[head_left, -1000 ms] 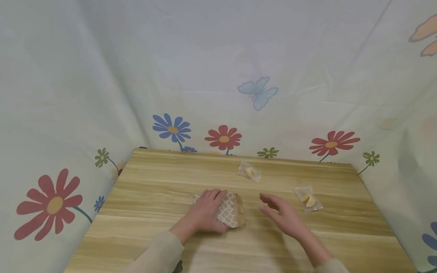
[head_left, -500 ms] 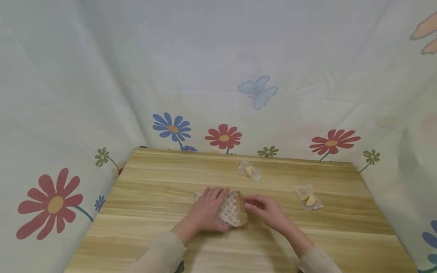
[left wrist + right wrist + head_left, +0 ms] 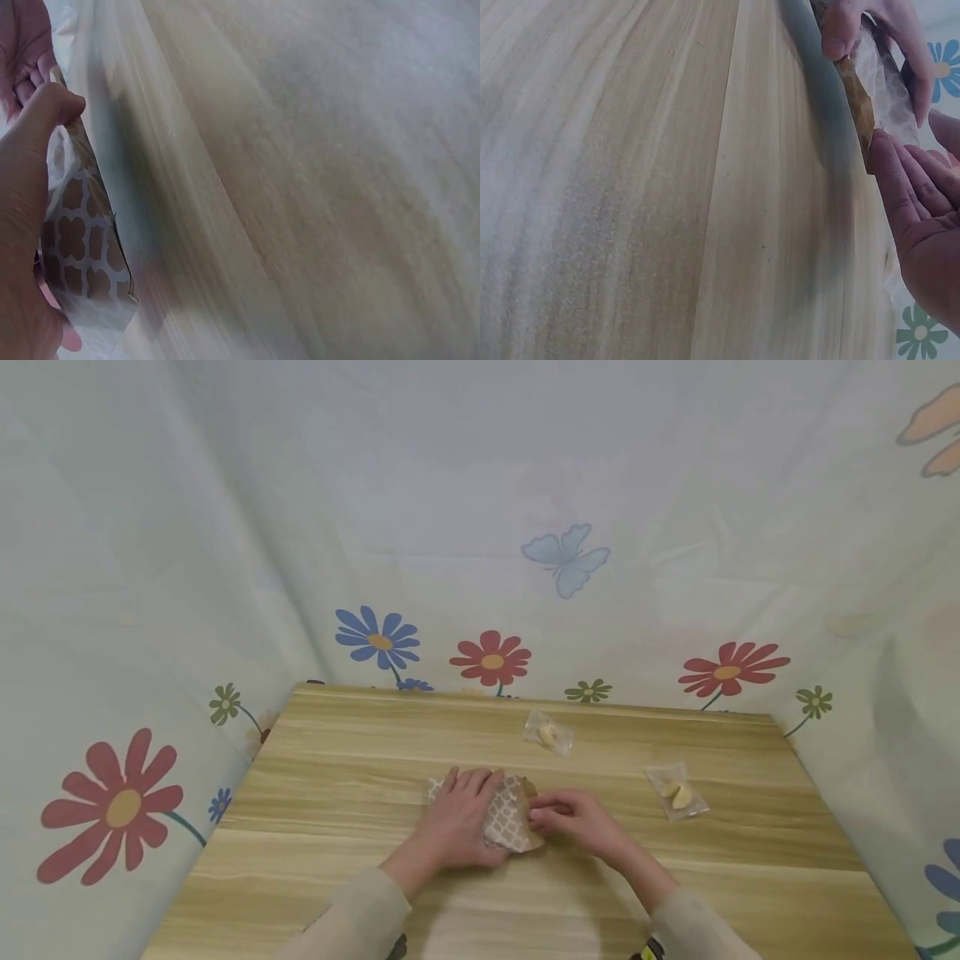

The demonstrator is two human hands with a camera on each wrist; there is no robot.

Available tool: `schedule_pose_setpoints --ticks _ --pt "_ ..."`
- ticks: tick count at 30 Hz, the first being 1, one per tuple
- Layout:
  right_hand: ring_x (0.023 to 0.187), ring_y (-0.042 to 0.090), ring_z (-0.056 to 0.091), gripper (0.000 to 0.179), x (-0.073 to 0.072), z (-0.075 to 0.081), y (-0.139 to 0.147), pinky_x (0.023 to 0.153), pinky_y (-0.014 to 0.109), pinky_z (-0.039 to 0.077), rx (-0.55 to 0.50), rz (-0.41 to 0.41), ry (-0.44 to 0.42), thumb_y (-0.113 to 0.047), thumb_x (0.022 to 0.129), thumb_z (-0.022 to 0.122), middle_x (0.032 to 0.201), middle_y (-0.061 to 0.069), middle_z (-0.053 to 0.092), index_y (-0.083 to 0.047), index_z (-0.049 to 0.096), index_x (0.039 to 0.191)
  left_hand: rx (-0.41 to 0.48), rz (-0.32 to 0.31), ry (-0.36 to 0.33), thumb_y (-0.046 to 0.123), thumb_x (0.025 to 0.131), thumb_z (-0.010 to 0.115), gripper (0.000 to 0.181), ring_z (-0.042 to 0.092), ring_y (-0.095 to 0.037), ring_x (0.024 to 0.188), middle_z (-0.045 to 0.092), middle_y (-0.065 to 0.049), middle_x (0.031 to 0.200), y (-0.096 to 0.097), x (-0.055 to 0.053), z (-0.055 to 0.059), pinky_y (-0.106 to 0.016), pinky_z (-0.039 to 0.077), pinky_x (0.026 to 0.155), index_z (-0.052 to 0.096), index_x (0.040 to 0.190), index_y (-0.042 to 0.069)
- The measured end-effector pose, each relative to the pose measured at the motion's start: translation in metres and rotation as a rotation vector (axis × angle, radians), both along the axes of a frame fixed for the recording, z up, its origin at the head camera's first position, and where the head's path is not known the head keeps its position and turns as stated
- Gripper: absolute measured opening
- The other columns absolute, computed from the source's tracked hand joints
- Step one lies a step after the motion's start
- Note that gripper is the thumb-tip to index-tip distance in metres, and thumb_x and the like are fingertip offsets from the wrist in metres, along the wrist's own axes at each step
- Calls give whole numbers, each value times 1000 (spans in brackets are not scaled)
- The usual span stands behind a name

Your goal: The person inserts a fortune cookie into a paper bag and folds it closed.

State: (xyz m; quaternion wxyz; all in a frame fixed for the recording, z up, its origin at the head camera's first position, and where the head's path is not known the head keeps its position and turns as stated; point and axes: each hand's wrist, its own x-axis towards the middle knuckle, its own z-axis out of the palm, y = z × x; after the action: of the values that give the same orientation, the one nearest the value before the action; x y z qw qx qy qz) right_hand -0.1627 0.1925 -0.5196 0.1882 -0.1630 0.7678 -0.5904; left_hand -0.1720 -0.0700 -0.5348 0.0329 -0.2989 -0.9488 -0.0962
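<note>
Presently, the left hand [image 3: 457,828] grips a patterned paper bag [image 3: 507,820]. The right hand [image 3: 579,825] touches its brown end [image 3: 859,101]; whether it also pinches, I cannot clearly tell.

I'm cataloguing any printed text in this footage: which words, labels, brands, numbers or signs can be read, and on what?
None can be read.
Lattice-patterned paper: pattern only where visible; the left hand covers part.
Far clear packet and near clear packet: any print is too small to read.
Backdrop: flowers and butterflies, no lettering visible.
</note>
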Motion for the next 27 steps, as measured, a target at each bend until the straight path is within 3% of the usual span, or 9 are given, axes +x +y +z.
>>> schedule_pose_setpoints --ticks 14,21,27 --pt "103 36 77 42 -3 -4 -10 91 40 64 -61 9 -171 -15 105 68 113 29 76 18 62 131 -78 -10 51 71 71 79 121 46 -30 146 49 -10 155 4 3 3 -65 25 127 33 165 11" --pt "106 34 77 44 -4 -9 -13 92 35 63 -78 -16 -206 -14 104 70 117 28 75 18 61 133 -65 -29 55 72 71 80 121 47 -31 145 50 -11 154 3 1 2 -66 26 126 34 164 11" --pt "98 26 78 36 -2 -16 -19 84 31 65 -65 -46 -192 -10 101 72 114 26 77 15 66 127 -84 -31 45 73 71 79 122 46 -29 146 49 -10 155 2 1 2 -64 23 127 33 165 11"
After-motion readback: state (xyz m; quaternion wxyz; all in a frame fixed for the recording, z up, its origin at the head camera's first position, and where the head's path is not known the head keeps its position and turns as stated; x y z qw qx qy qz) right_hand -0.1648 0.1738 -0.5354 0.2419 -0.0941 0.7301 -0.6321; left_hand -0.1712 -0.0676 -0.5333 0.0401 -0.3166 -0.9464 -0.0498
